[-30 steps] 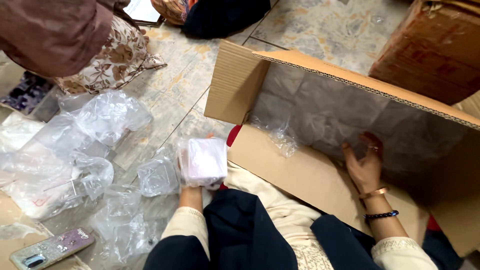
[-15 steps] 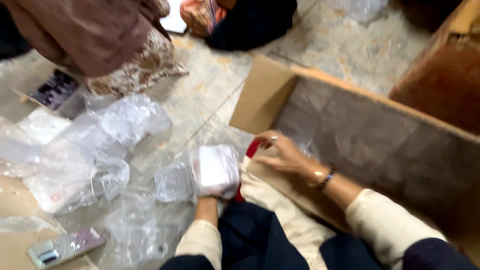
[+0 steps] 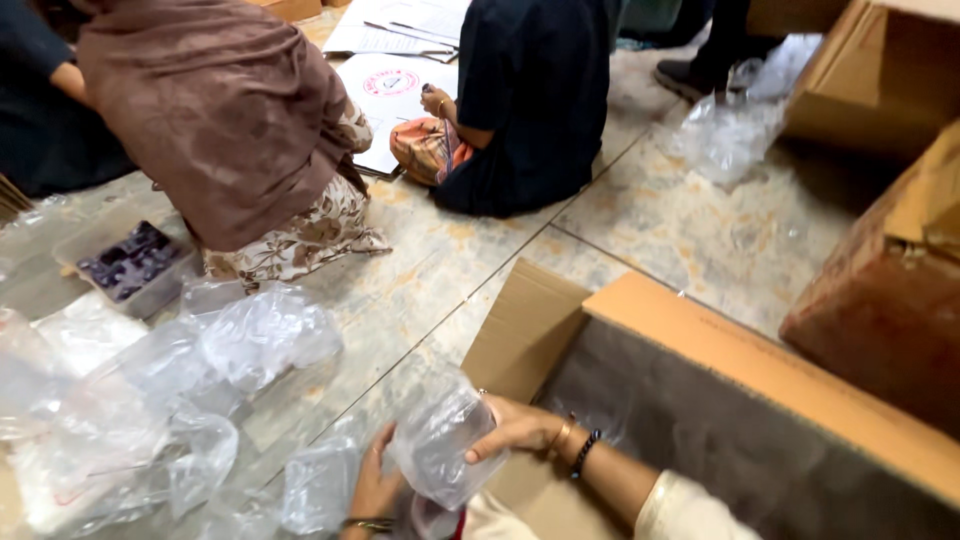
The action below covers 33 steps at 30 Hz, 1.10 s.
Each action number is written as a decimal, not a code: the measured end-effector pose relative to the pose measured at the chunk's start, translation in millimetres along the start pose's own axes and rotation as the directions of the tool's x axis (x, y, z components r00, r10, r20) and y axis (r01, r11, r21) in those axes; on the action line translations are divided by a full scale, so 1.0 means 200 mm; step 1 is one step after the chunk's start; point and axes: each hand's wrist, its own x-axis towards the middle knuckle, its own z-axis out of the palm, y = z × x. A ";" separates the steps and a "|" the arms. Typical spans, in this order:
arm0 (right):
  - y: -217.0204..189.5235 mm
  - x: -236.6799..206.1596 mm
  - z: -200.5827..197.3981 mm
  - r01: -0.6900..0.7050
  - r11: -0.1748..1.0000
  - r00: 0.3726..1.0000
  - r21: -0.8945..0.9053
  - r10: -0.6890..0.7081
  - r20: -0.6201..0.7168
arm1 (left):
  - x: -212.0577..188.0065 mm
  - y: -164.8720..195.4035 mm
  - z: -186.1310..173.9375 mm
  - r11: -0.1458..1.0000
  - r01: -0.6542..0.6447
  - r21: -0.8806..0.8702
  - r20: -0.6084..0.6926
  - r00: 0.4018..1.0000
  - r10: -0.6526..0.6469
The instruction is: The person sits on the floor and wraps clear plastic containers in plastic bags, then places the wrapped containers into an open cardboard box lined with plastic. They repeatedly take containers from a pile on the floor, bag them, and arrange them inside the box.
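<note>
Both my hands hold one clear plastic bag (image 3: 440, 445) with a pale object inside it, low in the head view. My left hand (image 3: 375, 485) grips the bag's lower left side from beneath. My right hand (image 3: 515, 428), with bracelets on the wrist, clasps its upper right edge. The bag hangs just in front of the near flap of an open cardboard box (image 3: 700, 350).
Crumpled clear plastic bags (image 3: 200, 380) lie on the tiled floor to my left, beside a tray of dark items (image 3: 130, 262). Two people (image 3: 230, 130) sit ahead on the floor with papers (image 3: 390, 90). Brown cardboard boxes (image 3: 880, 300) stand at the right.
My right hand left the box's inside and came over to grasp the bag with my left hand. The camera tilted up, bringing the seated people into view.
</note>
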 end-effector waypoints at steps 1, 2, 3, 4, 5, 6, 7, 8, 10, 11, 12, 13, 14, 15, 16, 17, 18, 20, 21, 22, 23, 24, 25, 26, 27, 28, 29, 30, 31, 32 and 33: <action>0.01 0.00 0.00 0.032 0.995 0.999 0.092 -0.029 -0.032 | -0.02 -0.01 0.00 0.921 0.142 0.363 0.124 0.972 -0.199; 0.02 -0.01 0.00 0.067 0.981 0.996 0.181 -0.055 -0.067 | -0.02 -0.01 0.04 0.763 0.187 0.619 0.163 0.919 -0.358; 0.03 -0.01 0.00 0.069 0.992 0.995 0.107 -0.060 -0.083 | -0.03 0.00 0.10 0.667 0.205 0.716 0.143 0.893 -0.427; 0.04 -0.01 0.01 0.071 0.997 0.993 0.037 -0.067 -0.099 | -0.03 0.01 0.14 0.615 0.216 0.758 0.135 0.871 -0.473; 0.05 0.00 0.01 0.074 0.997 0.990 -0.028 -0.077 -0.116 | -0.01 0.02 0.20 0.586 0.218 0.780 0.133 0.859 -0.495; 0.06 0.00 0.01 0.083 0.995 0.990 -0.056 -0.089 -0.112 | -0.01 0.04 0.24 0.581 0.226 0.782 0.135 0.848 -0.512; 0.07 0.00 0.01 0.094 0.992 0.989 -0.083 -0.102 -0.107 | 0.00 0.06 0.28 0.569 0.227 0.790 0.131 0.844 -0.520; 0.08 -0.01 0.01 0.103 0.989 0.988 -0.110 -0.114 -0.104 | 0.01 0.07 0.30 0.561 0.233 0.794 0.127 0.839 -0.529; 0.12 -0.02 -0.01 0.107 0.989 0.986 -0.102 -0.119 -0.113 | 0.04 0.10 0.32 0.543 0.242 0.804 0.114 0.833 -0.541; 0.14 -0.03 -0.02 0.110 0.989 0.986 -0.102 -0.122 -0.117 | 0.05 0.11 0.31 0.533 0.253 0.807 0.104 0.828 -0.551; 0.17 -0.05 -0.04 0.173 0.985 0.980 0.015 -0.170 -0.102 | 0.07 0.12 0.29 0.522 0.259 0.813 0.094 0.826 -0.555; 0.20 -0.08 -0.06 0.197 0.976 0.978 0.089 -0.190 -0.083 | 0.08 0.12 0.25 0.514 0.269 0.815 0.082 0.824 -0.561; 0.24 -0.12 -0.09 0.212 0.964 0.977 0.158 -0.204 -0.069 | 0.09 0.11 0.21 0.498 0.272 0.824 0.073 0.819 -0.568; 0.28 -0.16 -0.13 0.210 0.952 0.978 0.225 -0.202 -0.058 | 0.10 0.09 0.16 0.481 0.286 0.829 0.055 0.814 -0.578; 0.33 -0.22 -0.16 0.202 0.932 0.979 0.300 -0.195 -0.055 | 0.11 0.07 0.10 0.463 0.285 0.839 0.053 0.805 -0.591; 0.37 -0.29 -0.20 0.193 0.901 0.981 0.388 -0.186 -0.056 | 0.13 0.04 0.03 0.439 0.282 0.853 0.047 0.796 -0.603; 0.43 -0.36 -0.23 0.193 0.864 0.981 0.465 -0.181 -0.071 | 0.13 0.02 -0.03 0.421 0.280 0.863 0.047 0.784 -0.618; 0.51 -0.52 -0.31 0.197 0.768 0.980 0.609 -0.172 -0.101 | 0.13 -0.01 -0.15 0.371 0.265 0.890 0.046 0.758 -0.651; 0.54 -0.59 -0.35 0.207 0.728 0.978 0.653 -0.177 -0.113 | 0.12 -0.01 -0.20 0.353 0.250 0.902 0.049 0.752 -0.657; 0.57 -0.65 -0.36 0.225 0.701 0.974 0.676 -0.179 -0.138 | 0.13 0.01 -0.23 0.338 0.232 0.912 0.055 0.747 -0.662; 0.59 -0.73 -0.36 0.241 0.674 0.970 0.698 -0.181 -0.160 | 0.14 0.04 -0.22 0.316 0.200 0.927 0.066 0.743 -0.666; 0.61 -0.78 -0.37 0.264 0.652 0.965 0.711 -0.183 -0.190 | 0.13 0.10 -0.26 0.297 0.164 0.941 0.077 0.748 -0.659; 0.61 -0.82 -0.36 0.292 0.640 0.956 0.711 -0.184 -0.227 | 0.13 0.19 -0.28 0.284 0.117 0.951 0.092 0.773 -0.628; 0.61 -0.87 -0.36 0.324 0.638 0.945 0.698 -0.178 -0.275 | 0.14 0.30 -0.25 0.292 0.054 0.955 0.125 0.819 -0.560; 0.61 -0.92 -0.34 0.354 0.644 0.931 0.678 -0.171 -0.324 | 0.15 0.43 -0.20 0.302 -0.020 0.953 0.171 0.857 -0.486; 0.60 -0.97 -0.32 0.387 0.669 0.902 0.635 -0.134 -0.410 | 0.14 0.56 -0.11 0.471 -0.116 0.875 0.285 0.909 -0.305; 0.59 -1.01 -0.31 0.479 0.648 0.847 0.592 -0.164 -0.506 | 0.11 0.69 -0.03 0.651 -0.230 0.723 0.413 0.900 -0.140; 0.57 -1.06 -0.29 0.564 0.624 0.780 0.541 -0.187 -0.598 | 0.07 0.81 0.06 0.786 -0.314 0.532 0.534 0.845 -0.024; 0.59 -1.11 -0.26 0.641 0.597 0.700 0.483 -0.198 -0.686 | -0.01 0.90 0.16 0.934 -0.172 0.315 0.686 0.721 -0.099; 0.59 -1.16 -0.22 0.737 0.562 0.577 0.376 -0.232 -0.783 | -0.08 0.99 0.24 0.953 -0.172 0.251 0.805 0.584 -0.106; 0.59 -1.20 -0.19 0.809 0.529 0.438 0.256 -0.251 -0.863 | -0.17 1.05 0.33 0.971 -0.152 0.185 0.900 0.423 -0.106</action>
